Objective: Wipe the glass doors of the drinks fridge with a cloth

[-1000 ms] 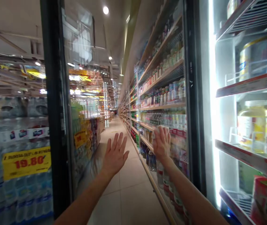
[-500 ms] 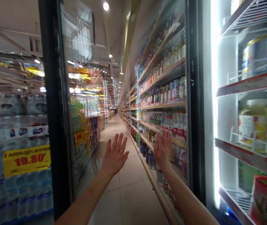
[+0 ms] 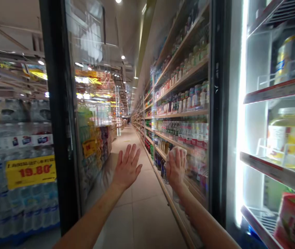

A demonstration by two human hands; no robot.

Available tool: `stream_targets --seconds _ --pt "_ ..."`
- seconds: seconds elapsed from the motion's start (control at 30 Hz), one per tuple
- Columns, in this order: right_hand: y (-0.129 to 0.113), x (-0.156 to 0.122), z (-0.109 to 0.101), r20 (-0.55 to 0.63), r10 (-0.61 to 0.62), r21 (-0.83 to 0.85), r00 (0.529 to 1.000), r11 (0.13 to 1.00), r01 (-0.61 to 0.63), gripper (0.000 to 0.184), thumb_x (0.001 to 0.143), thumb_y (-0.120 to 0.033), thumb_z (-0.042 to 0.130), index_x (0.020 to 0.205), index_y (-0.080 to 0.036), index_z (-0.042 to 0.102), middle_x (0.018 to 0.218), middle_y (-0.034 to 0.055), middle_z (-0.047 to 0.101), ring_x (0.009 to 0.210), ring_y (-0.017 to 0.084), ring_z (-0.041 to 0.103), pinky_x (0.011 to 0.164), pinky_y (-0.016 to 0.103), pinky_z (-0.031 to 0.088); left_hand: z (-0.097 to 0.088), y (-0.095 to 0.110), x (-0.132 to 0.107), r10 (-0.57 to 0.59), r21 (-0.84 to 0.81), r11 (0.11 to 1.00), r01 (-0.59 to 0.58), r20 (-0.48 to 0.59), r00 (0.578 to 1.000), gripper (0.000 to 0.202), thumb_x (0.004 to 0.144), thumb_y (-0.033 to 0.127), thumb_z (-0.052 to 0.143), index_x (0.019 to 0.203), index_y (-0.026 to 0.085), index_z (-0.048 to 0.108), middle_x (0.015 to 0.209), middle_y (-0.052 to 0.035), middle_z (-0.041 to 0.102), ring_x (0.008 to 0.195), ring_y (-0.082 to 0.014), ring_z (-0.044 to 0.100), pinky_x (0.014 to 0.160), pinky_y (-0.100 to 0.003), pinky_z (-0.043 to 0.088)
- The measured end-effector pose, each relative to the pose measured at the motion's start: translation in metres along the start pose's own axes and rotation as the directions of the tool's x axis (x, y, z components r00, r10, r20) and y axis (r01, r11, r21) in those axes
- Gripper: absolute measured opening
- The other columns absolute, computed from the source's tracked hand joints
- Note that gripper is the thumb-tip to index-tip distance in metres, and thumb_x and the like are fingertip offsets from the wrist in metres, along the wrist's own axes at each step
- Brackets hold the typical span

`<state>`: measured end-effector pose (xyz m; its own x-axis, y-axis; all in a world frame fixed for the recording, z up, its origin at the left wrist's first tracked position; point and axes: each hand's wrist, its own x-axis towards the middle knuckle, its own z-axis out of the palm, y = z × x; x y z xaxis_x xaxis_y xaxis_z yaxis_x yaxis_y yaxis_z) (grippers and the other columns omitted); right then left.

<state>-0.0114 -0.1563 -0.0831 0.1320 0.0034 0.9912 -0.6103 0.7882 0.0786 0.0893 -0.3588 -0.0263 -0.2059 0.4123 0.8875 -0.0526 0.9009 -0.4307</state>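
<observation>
My left hand is raised with its palm forward and fingers spread, close to or on a glass door pane; I cannot tell if it touches. It holds nothing. My right hand presses a white cloth against the same glass, fingers curled over it. Most of the cloth is hidden behind the hand. Black door frame bars stand on either side of the pane.
Behind the glass, long shelves of bottled drinks run down a tiled aisle. Lit refrigerator shelves with jars stand at the right. Shrink-wrapped water bottles with a yellow 19.80 price sign stand at the left.
My right hand has slid slightly left and down, and the cloth shows more above it. The view has turned a little, shifting the door frames left. My left hand has barely moved.
</observation>
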Motion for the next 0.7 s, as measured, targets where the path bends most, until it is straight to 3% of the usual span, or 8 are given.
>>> stream_targets --seconds 0.13,0.2,0.27,0.33,0.47,0.53,0.6,0.7 --pt "0.005 0.001 -0.001 0.126 -0.177 0.087 0.976 0.982 0.166 0.055 0.085 -0.017 0.045 0.138 -0.028 0.038 0.148 0.0057 0.034 0.14 0.024 0.023 0.111 0.051 0.025 0.0 0.0 0.0 -0.006 -0.001 1.0 0.006 0.006 1.0 0.068 0.089 0.039 0.045 0.145 0.016 0.016 0.145 -0.013 0.032 0.141 -0.0229 0.009 0.115 -0.045 0.008" --pt "0.019 0.011 0.0 0.055 -0.029 0.026 0.998 0.999 0.027 0.054 0.087 -0.019 0.042 0.14 -0.026 0.036 0.149 0.0075 0.032 0.14 0.026 0.021 0.11 0.055 0.023 0.0 0.0 0.0 -0.007 -0.005 1.0 0.007 0.008 1.0 0.07 0.088 0.039 0.045 0.146 0.017 0.012 0.146 -0.0124 0.032 0.141 -0.0232 0.01 0.115 -0.045 0.009" --pt "0.031 0.023 0.001 -0.062 0.174 -0.036 0.983 0.984 -0.176 0.054 0.088 -0.02 0.038 0.142 -0.023 0.031 0.152 0.0106 0.024 0.141 0.029 0.015 0.108 0.06 0.023 0.0 0.0 0.0 -0.009 -0.012 1.0 0.009 0.014 1.0 0.071 0.089 0.038 0.045 0.146 0.018 0.009 0.146 -0.0121 0.031 0.141 -0.0237 0.012 0.115 -0.046 0.009" --pt "0.034 0.03 0.002 -0.096 0.228 -0.044 0.969 0.971 -0.233 0.056 0.089 -0.019 0.037 0.144 -0.022 0.027 0.153 0.0115 0.02 0.142 0.03 0.011 0.106 0.061 0.024 0.0 0.0 0.0 -0.013 -0.02 1.0 0.014 0.022 1.0 0.071 0.088 0.038 0.045 0.146 0.02 0.008 0.147 -0.0116 0.03 0.14 -0.0239 0.014 0.115 -0.046 0.01" --pt "0.023 0.027 0.001 0.086 -0.118 0.071 0.989 0.991 0.112 0.061 0.087 -0.018 0.042 0.144 -0.027 0.025 0.151 0.0064 0.027 0.141 0.025 0.019 0.109 0.053 0.026 0.001 -0.001 0.0 -0.024 -0.038 0.999 0.024 0.025 0.999 0.071 0.088 0.038 0.046 0.146 0.02 0.007 0.147 -0.0114 0.029 0.14 -0.0232 0.014 0.115 -0.046 0.01" --pt "0.025 0.028 0.0 0.099 -0.171 0.075 0.98 0.984 0.164 0.06 0.086 -0.019 0.042 0.143 -0.029 0.027 0.15 0.0047 0.029 0.14 0.024 0.021 0.11 0.051 0.026 0.001 -0.001 0.0 -0.024 -0.042 0.999 0.025 0.026 0.999 0.071 0.088 0.038 0.046 0.146 0.02 0.008 0.147 -0.0115 0.03 0.141 -0.0231 0.013 0.115 -0.046 0.01" --pt "0.031 0.035 0.001 0.019 -0.027 0.007 0.999 1.0 0.027 0.058 0.088 -0.019 0.039 0.144 -0.028 0.027 0.152 0.0065 0.026 0.141 0.025 0.018 0.109 0.054 0.025 0.0 0.0 0.0 -0.022 -0.039 0.999 0.023 0.025 0.999 0.071 0.088 0.038 0.046 0.146 0.019 0.008 0.147 -0.0119 0.03 0.141 -0.023 0.012 0.115 -0.046 0.009" --pt "0.03 0.048 0.006 -0.106 0.169 -0.041 0.98 0.984 -0.174 0.056 0.089 -0.019 0.037 0.144 -0.023 0.026 0.153 0.0107 0.021 0.142 0.028 0.012 0.108 0.058 0.024 0.0 0.001 0.0 -0.019 -0.033 0.999 0.02 0.016 1.0 0.071 0.088 0.037 0.046 0.146 0.019 0.009 0.146 -0.0121 0.031 0.141 -0.0223 0.011 0.115 -0.045 0.008"
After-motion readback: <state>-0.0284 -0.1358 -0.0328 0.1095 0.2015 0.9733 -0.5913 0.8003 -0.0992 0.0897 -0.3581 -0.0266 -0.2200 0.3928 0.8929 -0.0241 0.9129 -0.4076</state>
